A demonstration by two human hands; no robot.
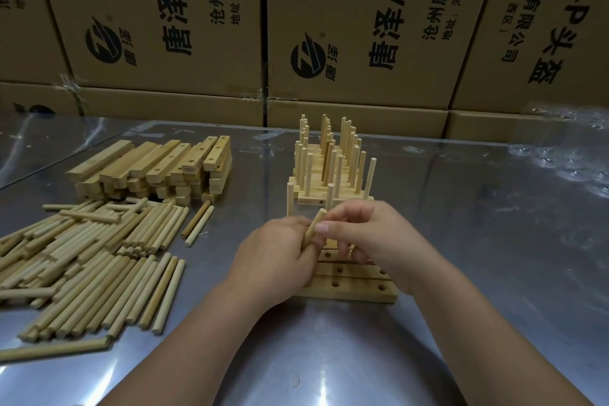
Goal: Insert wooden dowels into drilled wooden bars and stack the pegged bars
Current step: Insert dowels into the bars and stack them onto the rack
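left hand [280,254] + right hand [365,236] | both hands pinch one dowel [313,228] | over drilled bars [357,288]

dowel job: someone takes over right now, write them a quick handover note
Hands: left hand and right hand both grip one dowel, held just above the drilled bars lying flat in front.
Done: a stack of pegged bars stands behind the hands.
Left: the drilled bars in front show empty holes. Loose dowels and a pile of unpegged bars lie on the left side of the table.
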